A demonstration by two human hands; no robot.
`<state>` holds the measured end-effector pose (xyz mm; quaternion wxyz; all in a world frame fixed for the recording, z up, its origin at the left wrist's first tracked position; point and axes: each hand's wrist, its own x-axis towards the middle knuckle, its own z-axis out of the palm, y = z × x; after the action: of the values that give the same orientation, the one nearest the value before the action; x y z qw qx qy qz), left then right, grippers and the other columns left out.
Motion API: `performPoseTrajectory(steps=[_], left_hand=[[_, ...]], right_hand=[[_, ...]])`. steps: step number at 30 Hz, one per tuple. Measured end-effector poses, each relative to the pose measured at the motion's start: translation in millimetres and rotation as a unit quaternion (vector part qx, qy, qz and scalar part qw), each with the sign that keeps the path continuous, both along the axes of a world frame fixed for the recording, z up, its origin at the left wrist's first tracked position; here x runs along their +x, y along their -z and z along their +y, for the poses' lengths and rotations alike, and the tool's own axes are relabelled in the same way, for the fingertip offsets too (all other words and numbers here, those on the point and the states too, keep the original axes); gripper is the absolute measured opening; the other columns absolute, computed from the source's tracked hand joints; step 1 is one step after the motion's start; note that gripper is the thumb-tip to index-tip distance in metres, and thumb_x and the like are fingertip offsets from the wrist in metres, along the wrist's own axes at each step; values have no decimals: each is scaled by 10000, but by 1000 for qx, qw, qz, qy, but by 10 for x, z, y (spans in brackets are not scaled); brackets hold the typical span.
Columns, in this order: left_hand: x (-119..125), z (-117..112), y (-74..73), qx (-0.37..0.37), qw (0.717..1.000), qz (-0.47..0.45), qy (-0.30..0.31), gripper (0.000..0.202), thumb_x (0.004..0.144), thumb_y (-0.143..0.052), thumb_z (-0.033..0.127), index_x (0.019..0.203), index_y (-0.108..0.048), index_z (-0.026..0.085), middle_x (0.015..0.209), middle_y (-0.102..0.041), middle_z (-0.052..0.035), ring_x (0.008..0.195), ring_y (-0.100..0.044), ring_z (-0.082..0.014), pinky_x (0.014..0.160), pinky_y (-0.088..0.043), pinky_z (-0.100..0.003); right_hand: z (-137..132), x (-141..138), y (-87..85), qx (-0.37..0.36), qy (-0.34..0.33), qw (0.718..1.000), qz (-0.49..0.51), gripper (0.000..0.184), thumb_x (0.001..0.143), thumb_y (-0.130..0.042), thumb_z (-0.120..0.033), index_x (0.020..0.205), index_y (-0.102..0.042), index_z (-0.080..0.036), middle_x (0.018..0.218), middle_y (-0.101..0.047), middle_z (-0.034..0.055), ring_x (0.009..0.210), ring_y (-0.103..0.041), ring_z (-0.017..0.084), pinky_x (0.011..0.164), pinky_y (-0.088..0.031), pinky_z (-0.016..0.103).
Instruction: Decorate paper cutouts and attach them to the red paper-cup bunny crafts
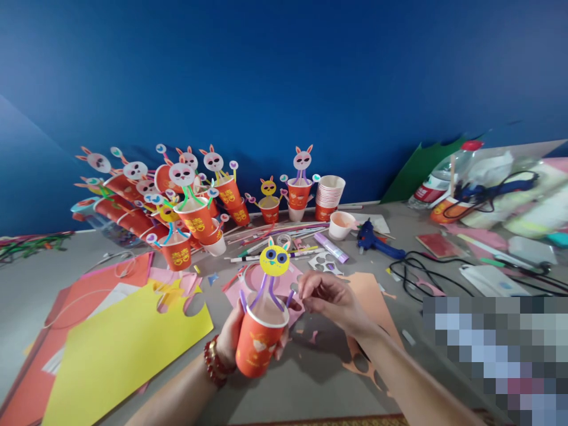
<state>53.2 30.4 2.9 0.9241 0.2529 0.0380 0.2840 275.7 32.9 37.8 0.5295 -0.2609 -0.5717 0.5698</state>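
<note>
My left hand (233,334) is wrapped round a red paper cup (256,349) with gold print, tilted a little. From the cup rise bent purple pipe cleaners (264,290), topped by a yellow paper animal face (274,260) with ears and large dark eyes. Short purple ends stick out at both sides of the rim. Beside the right-hand end, the fingers of my right hand (326,299) are pinched together. A small pale round piece (294,288) shows close to these fingertips; whether they hold it I cannot tell.
Finished cup figures (190,216) crowd the back left, near a stack of paper cups (329,195). Yellow card (128,349) lies left, cut peach paper (368,302) right. A blue glue gun (377,241) and its black cable (410,266) lie beyond my right hand, below a bottle (439,177).
</note>
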Motion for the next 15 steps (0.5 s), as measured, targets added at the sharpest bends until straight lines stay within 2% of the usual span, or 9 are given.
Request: performPoseTrajectory(steps=[4, 8, 15], left_hand=[[33, -55, -31, 35, 998, 20, -57, 786, 814, -614, 678, 1310, -569, 70, 936, -717, -149, 772, -683, -217, 664, -508, -275], [19, -50, 15, 30, 998, 27, -57, 755, 834, -594, 674, 1256, -617, 49, 961, -734, -163, 786, -701, -214, 698, -525, -269], [-27, -40, 139, 8, 998, 52, -15, 782, 855, -536, 697, 1276, -602, 42, 969, -738, -174, 789, -714, -230, 688, -538, -290]], right_hand=[[-8, -28, 13, -108, 17, 991, 80, 136, 808, -779, -265, 808, -658, -203, 817, -564, -9, 634, -540, 103, 566, -442, 226], [-15, -49, 45, -194, 10, 977, 89, 187, 801, -780, -287, 781, -620, -193, 793, -579, -14, 611, -546, 97, 558, -445, 219], [9, -8, -26, -197, 23, 980, 31, 226, 770, -794, -305, 745, -609, -178, 793, -589, -5, 623, -543, 105, 567, -443, 230]])
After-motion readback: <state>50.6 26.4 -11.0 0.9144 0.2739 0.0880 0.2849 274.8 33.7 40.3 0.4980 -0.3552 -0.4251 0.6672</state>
